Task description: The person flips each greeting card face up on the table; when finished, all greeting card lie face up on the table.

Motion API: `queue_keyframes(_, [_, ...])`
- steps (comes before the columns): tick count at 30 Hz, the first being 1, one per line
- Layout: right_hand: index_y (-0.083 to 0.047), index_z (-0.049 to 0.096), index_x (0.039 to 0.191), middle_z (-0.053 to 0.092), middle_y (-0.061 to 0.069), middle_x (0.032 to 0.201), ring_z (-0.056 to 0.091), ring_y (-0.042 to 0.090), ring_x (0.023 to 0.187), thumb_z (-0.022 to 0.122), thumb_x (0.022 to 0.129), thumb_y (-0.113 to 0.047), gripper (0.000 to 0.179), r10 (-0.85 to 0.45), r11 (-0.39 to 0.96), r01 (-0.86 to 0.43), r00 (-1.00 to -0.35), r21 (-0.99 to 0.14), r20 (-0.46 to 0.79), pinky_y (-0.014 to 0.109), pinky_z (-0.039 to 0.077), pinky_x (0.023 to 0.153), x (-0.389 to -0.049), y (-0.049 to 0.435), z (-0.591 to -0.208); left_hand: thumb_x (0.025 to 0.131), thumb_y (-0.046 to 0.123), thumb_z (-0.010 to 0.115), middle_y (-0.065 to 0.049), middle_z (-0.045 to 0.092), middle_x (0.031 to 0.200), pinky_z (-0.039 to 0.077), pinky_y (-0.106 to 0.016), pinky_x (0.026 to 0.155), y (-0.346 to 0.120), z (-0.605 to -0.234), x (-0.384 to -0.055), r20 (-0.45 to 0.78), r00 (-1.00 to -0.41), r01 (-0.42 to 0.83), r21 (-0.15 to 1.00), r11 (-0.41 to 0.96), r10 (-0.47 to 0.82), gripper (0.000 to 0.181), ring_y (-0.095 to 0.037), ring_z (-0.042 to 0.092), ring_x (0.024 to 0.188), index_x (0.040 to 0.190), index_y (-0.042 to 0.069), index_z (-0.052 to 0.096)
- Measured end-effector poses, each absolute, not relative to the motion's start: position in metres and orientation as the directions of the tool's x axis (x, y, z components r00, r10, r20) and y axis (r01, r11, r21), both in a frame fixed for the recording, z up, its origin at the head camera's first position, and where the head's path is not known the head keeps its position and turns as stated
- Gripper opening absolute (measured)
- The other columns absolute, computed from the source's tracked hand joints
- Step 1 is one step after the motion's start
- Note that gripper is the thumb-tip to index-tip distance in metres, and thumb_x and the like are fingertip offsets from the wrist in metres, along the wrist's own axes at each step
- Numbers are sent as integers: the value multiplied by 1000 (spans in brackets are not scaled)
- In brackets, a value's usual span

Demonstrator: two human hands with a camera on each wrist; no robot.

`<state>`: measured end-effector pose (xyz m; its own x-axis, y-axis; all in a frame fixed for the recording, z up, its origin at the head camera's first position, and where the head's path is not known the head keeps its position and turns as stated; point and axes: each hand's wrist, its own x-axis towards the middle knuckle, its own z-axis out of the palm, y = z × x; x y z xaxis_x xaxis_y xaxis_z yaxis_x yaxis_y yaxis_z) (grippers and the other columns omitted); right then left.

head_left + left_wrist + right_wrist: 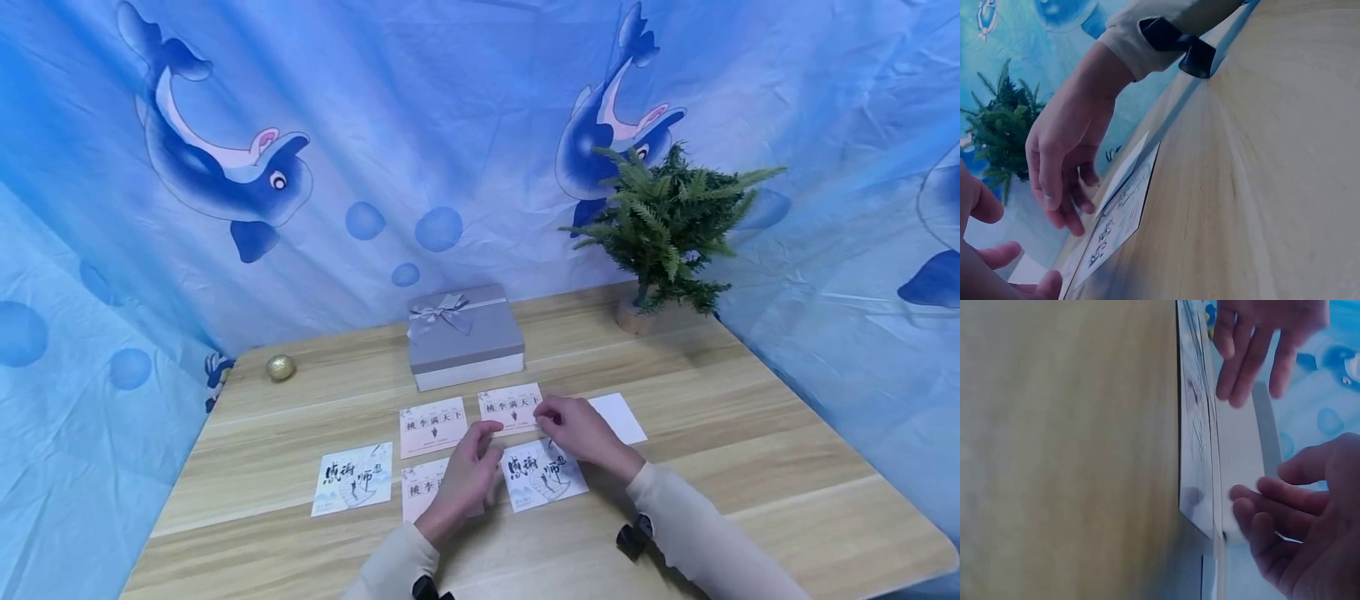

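Note:
Close over the lower edge of a pink card [512,407] with black Chinese characters is my left hand [467,479], fingers spread and holding nothing. It partly covers another pink card [420,492] below. My right hand [581,429] is at the pink card's right edge; in the right wrist view this hand [1310,512] has loosely bent fingers with nothing between them. Beneath it lies a white card [543,479] with brush lettering and a boat drawing, also visible in the left wrist view as a printed card [1125,215]. A blank white card [618,418] lies just beyond my right hand.
Another pink card [432,427] and a white lettered card [352,479] lie to the left. Behind the cards stands a grey-lidded gift box [467,337] with a ribbon bow. A gold ball [281,367] is at the back left, a small artificial fir tree [663,225] at the back right.

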<state>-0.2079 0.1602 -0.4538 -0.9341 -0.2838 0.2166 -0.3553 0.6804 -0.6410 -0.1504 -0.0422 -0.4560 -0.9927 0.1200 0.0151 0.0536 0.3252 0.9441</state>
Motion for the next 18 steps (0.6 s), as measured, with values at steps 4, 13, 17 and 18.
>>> queue_keyframes(4, [-8,72,99,69,-2,85,62,12,77,66,88,-13,13,-307,714,-341,-937,-612,165,32,53,73,-204,159,-452,94,14,55,-23,46,146,30,-55,114,-44,-458,-151,8,-986,61,944,323,165,34,-39,40,137,127,8,56])
queue_keyframes(13, [-7,71,102,69,-1,87,62,12,78,65,90,-14,15,-303,704,-328,-941,-630,151,32,54,73,-204,161,-452,95,10,53,-22,50,142,36,-54,111,-44,-459,-152,9,-991,55,936,347,134,31,-38,44,134,125,7,58])
queue_keyframes(17, [-6,70,104,70,1,91,64,14,82,65,90,-14,17,-307,684,-346,-935,-642,178,34,54,77,-202,167,-453,94,7,53,-22,57,134,48,-50,101,-43,-458,-153,29,-993,65,939,338,112,30,-37,53,125,123,6,59])
queue_keyframes(18, [-6,70,105,70,1,92,64,16,84,65,90,-13,17,-302,681,-350,-934,-643,189,36,54,78,-202,169,-453,94,7,53,-21,58,132,50,-48,99,-43,-457,-153,36,-993,71,940,333,109,30,-36,55,122,123,5,59])
